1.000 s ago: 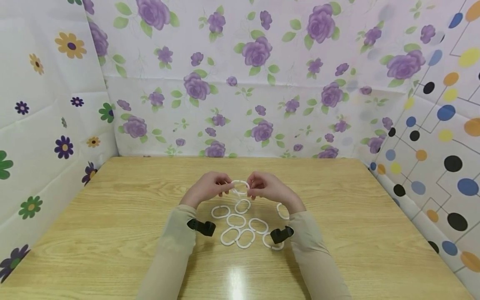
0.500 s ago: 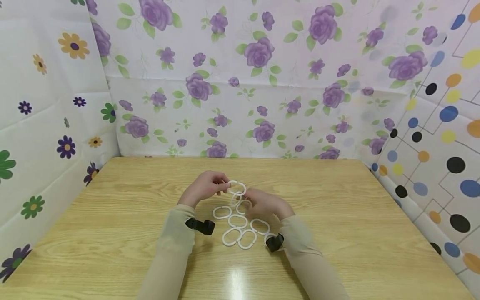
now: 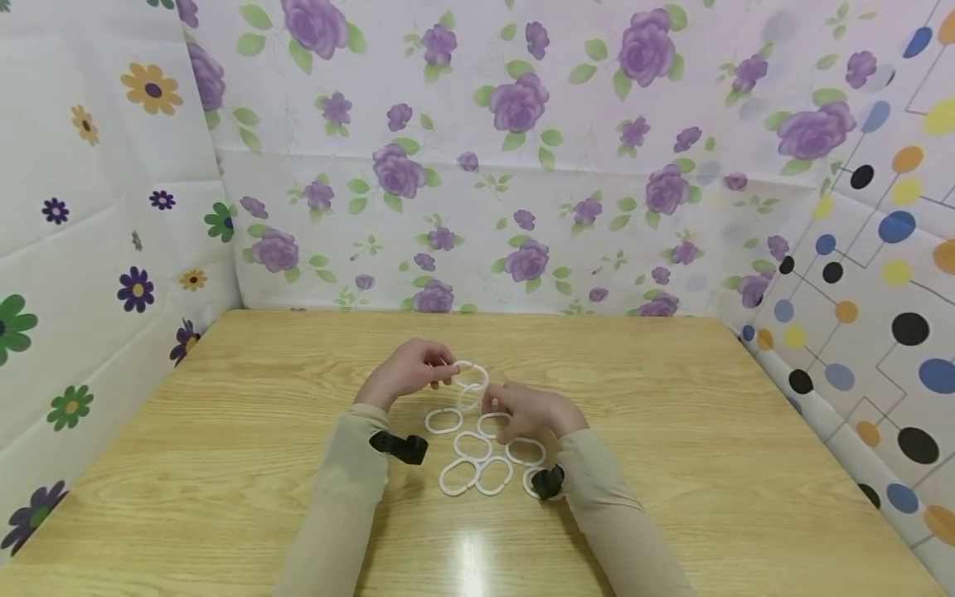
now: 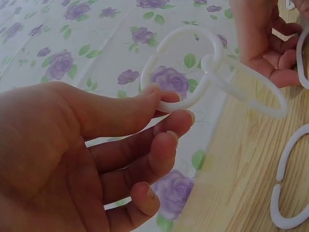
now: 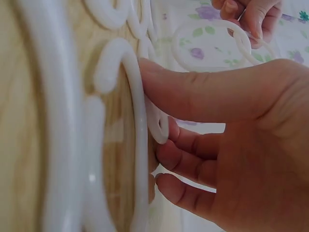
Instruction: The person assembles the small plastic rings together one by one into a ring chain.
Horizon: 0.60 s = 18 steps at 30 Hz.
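Note:
A white oval plastic link [image 4: 147, 70] is pinched between the thumb and fingers of my left hand [image 3: 409, 369], raised above the table. Through it hangs a second white link [image 4: 264, 112], hooked on and tilted. My right hand [image 3: 533, 410] is low over the table, to the right of this pair. Its thumb touches a loose link [image 5: 139, 125] in the right wrist view, and its other fingers stay apart from the thumb, loosely bent. Part of that loose link is hidden by the hand in the head view.
Several more loose links lie close together on the wooden table [image 3: 246, 464], among them one link [image 3: 443, 421] at the left and one link [image 3: 525, 452] at the right. Flowered cloth [image 3: 418, 240] stands behind the table, with patterned cloth on both sides.
My right hand has let go of the joined links and come down to the loose links, nudging some of them slightly. My left hand keeps the pair, moved a little to the left.

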Available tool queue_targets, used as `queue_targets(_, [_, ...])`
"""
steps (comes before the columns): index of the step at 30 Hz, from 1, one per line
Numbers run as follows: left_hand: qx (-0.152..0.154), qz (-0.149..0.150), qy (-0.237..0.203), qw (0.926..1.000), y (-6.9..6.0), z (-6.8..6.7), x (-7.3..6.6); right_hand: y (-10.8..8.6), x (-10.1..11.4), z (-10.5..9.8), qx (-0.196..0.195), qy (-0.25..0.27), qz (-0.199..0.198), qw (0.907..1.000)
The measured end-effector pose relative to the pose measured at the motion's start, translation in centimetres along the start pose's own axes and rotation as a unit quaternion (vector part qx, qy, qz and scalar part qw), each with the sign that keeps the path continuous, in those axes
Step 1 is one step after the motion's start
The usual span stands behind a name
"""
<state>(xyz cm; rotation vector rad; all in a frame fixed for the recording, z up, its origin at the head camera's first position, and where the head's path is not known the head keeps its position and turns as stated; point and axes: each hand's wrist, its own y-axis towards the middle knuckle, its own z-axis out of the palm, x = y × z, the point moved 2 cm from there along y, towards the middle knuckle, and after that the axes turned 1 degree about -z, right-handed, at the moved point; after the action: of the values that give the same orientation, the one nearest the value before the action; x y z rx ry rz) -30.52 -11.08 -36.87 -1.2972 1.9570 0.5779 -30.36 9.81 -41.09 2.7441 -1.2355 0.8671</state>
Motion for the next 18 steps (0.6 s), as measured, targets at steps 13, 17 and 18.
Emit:
queue_targets(13, [0.012, -0.014, 0.001, 0.9998, 0.0, 0.1, 0.1, -0.4, -1.1, -0.8, -0.018, 0.044, 0.009, 0.9988])
queue_targets(17, [0.015, -0.011, 0.003, 0.9998, 0.1, 0.2, -0.1, -0.6, -1.3, -1.6, -0.075, 0.042, 0.003, 0.9963])
queue_targets(18, [0.016, -0.011, 0.003, 0.9998, 0.1, 0.2, -0.2, -0.7, -1.4, -1.9, -0.091, 0.045, 0.001, 0.9948])
